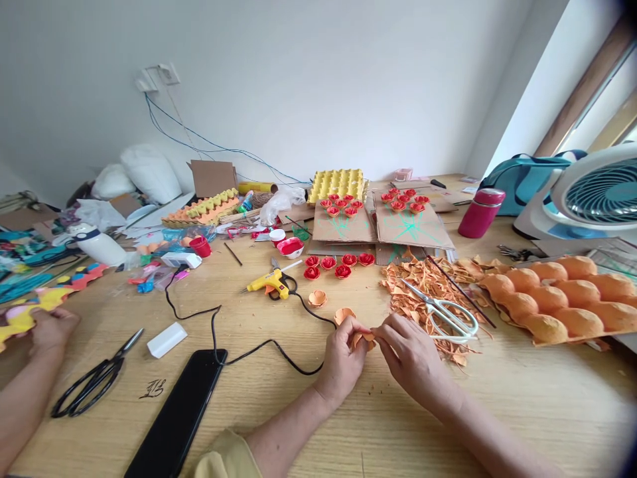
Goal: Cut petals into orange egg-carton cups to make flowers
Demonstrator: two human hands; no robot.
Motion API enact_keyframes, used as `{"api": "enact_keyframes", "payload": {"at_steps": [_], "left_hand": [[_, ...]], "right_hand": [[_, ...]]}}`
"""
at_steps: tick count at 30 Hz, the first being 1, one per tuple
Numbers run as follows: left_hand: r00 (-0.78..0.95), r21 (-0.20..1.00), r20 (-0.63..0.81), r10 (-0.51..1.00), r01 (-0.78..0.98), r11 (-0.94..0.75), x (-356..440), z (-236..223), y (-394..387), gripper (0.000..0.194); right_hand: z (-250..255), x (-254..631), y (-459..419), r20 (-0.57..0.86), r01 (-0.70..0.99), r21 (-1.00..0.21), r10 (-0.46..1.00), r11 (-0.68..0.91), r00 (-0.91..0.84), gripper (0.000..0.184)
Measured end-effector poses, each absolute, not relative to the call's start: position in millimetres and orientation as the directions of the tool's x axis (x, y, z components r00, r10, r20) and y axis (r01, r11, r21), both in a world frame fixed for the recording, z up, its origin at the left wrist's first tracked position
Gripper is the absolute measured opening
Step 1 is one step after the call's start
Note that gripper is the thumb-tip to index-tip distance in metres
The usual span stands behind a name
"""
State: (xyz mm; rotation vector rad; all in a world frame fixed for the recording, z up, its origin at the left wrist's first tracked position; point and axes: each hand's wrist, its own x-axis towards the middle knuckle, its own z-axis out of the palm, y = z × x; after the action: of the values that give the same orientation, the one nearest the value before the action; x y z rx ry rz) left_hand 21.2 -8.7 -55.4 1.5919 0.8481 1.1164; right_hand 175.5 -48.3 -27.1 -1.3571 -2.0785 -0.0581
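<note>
Between my two hands is an orange egg-carton cutout (364, 337), shaped like a small petalled cup. My left hand (343, 358) is closed on its left side. The fingers of my right hand (411, 355) pinch its right edge. Just beyond my left fingertips sits another orange petalled cup (344, 315), and a nested orange flower (317, 299) lies a little farther off. A yellow glue gun (271, 283) rests on the table with its black cord running toward my left hand. White-handled scissors (448, 318) lie on orange scraps (413, 292) beyond my right hand.
At the left edge, another person's hand (52, 328) holds a yellow painted carton piece. Black scissors (99, 375) and a black phone (179, 411) lie left of me. Red flowers (343, 271) stand ahead. An orange egg tray (562, 299) and a fan (592, 192) are at right.
</note>
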Motion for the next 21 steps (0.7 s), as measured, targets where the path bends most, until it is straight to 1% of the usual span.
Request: {"api": "enact_keyframes", "payload": {"at_steps": [2, 4, 7, 11, 14, 18, 21], "left_hand": [[0.336, 0.967, 0.248, 0.908, -0.027, -0.254, 22.5, -56.0, -7.5, 0.005], [0.337, 0.972, 0.233, 0.912, -0.041, -0.233, 22.8, -56.0, -6.2, 0.005], [0.349, 0.970, 0.216, 0.912, 0.035, -0.242, 20.5, -53.3, -4.9, 0.007], [0.398, 0.930, 0.223, 0.890, 0.186, -0.317, 16.0, -48.0, -4.4, 0.020], [0.400, 0.928, 0.222, 0.889, 0.193, -0.319, 14.9, -47.4, -2.9, 0.026], [0.347, 0.939, 0.202, 0.916, 0.196, -0.282, 14.9, -49.5, -0.7, 0.020], [0.324, 0.950, 0.194, 0.926, 0.175, -0.260, 14.7, -50.2, -1.4, 0.024]], "right_hand": [[-27.0, 176.1, -48.4, 0.525, 0.848, -0.262, 0.805, 0.460, -0.275, 0.028], [-27.0, 176.4, -48.6, 0.517, 0.853, -0.256, 0.810, 0.454, -0.276, 0.027], [-28.0, 177.1, -47.7, 0.519, 0.842, -0.296, 0.816, 0.452, -0.255, 0.023], [-30.3, 179.8, -44.4, 0.513, 0.840, -0.333, 0.830, 0.429, -0.220, 0.022], [-30.6, 182.5, -42.6, 0.510, 0.841, -0.367, 0.842, 0.398, -0.176, 0.019], [-29.0, 184.6, -43.3, 0.493, 0.823, -0.441, 0.863, 0.357, -0.110, 0.014], [-28.7, 183.5, -45.4, 0.449, 0.796, -0.498, 0.888, 0.344, -0.103, 0.011]]}}
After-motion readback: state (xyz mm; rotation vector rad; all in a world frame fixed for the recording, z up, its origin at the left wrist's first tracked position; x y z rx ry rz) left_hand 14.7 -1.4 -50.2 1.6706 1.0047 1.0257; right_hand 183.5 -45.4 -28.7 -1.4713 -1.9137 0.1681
